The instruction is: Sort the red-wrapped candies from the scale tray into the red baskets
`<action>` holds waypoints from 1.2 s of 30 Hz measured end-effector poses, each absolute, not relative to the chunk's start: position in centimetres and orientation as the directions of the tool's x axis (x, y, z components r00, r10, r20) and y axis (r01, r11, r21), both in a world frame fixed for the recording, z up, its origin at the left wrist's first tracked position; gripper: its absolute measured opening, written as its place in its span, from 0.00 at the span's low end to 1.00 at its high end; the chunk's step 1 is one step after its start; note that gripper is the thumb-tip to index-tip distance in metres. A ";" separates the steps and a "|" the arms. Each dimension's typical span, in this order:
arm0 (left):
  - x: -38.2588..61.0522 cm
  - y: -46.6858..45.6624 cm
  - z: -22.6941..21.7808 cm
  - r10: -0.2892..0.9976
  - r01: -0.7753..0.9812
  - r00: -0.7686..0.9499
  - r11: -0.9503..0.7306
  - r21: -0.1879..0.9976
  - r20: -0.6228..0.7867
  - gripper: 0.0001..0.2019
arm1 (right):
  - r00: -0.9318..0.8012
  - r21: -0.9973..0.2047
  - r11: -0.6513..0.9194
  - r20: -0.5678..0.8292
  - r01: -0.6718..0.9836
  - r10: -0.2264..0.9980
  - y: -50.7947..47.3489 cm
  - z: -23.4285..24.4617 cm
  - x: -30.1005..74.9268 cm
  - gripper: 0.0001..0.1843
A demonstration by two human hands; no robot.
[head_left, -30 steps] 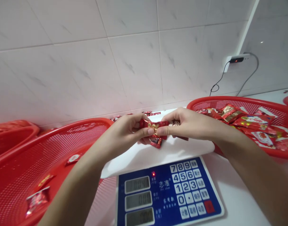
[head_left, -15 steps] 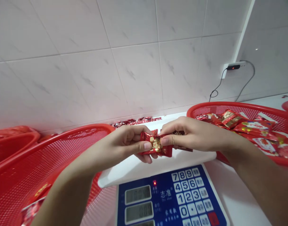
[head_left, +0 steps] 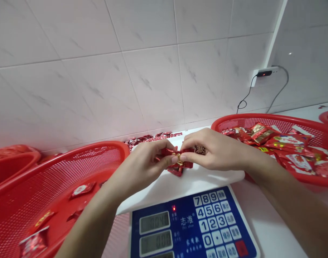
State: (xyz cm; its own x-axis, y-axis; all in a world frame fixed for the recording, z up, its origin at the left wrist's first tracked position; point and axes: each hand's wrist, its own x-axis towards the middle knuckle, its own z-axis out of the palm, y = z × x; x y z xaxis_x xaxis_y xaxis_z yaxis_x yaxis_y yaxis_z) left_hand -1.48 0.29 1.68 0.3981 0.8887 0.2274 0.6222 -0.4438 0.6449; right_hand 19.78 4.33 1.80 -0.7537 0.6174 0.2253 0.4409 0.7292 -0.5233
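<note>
Your left hand [head_left: 146, 159] and right hand [head_left: 209, 150] pinch one red candy wrapper [head_left: 177, 163] between closed fingertips, just above the scale [head_left: 191, 222]; red baskets [head_left: 72, 168] flank the scale on both sides.

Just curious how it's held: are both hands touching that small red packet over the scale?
Touching. The head view shows the left hand and the right hand each pinching the red packet between thumb and forefinger, no gap visible.

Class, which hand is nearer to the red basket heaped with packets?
Right. The right hand sits beside the basket rim; the left hand is farther off, across the red packet both pinch.
</note>
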 end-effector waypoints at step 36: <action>-1.9 1.3 0.5 0.952 0.179 0.253 -0.222 0.958 0.174 0.19 | -0.580 -0.808 0.441 0.156 0.391 0.800 4.1 2.3 20.3 0.14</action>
State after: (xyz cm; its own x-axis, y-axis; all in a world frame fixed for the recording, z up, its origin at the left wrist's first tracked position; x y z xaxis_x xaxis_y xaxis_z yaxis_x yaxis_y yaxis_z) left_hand -1.92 1.29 0.47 0.2532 0.9517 0.1736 0.1789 -0.2224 0.9584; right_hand 20.26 4.12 2.28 -0.5798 0.7997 0.1558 0.3907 0.4407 -0.8082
